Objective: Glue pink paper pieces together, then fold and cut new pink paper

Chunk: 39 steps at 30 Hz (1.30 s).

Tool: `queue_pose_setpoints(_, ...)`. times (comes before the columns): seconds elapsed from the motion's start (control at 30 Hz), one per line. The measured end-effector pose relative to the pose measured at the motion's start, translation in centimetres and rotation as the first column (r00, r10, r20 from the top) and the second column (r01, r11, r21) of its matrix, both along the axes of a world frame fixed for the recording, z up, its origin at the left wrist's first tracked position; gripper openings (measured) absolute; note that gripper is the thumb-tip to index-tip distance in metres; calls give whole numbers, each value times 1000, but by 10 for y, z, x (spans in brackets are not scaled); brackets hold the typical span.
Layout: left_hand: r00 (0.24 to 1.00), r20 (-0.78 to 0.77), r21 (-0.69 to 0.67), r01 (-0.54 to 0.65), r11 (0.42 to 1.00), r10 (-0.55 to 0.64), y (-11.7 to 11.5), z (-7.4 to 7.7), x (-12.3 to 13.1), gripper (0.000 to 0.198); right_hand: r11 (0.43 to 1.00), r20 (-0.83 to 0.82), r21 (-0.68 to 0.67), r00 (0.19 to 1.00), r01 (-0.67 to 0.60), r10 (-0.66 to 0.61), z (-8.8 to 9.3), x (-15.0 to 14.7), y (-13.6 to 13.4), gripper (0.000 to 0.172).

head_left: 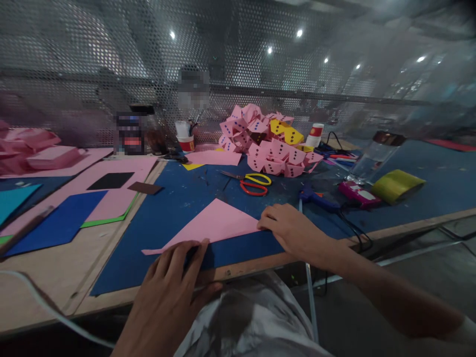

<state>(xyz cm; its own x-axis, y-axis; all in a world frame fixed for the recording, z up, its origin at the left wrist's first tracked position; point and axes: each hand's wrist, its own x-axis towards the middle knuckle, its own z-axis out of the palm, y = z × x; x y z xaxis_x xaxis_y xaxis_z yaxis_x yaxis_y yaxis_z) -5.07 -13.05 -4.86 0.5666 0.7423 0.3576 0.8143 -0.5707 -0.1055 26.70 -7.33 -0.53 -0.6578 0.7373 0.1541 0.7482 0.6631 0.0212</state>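
Resting left hand (169, 285) on the near edge of pink paper (217, 224), with thumb spread from fingers; touching its right corner with right hand (293, 229), cannot tell whether pinching or pressing. Could crease crookedly if pressed unevenly. Looks triangular, with a narrow strip jutting left; lies on blue mat (178, 198), nearer than scissors (242, 179).

left hand (171, 277) at near edge of triangular pink sheet (215, 222) | right hand (288, 227) at its right corner | scissors (242, 177) beyond | glue gun (323, 200) right of scissors
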Motion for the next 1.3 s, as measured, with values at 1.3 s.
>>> queue_pose_setpoints(1.3,993,107,118,-63,991,50,5,-13,16,68,960,139,214,979,-178,151,3,-67,-14,26)
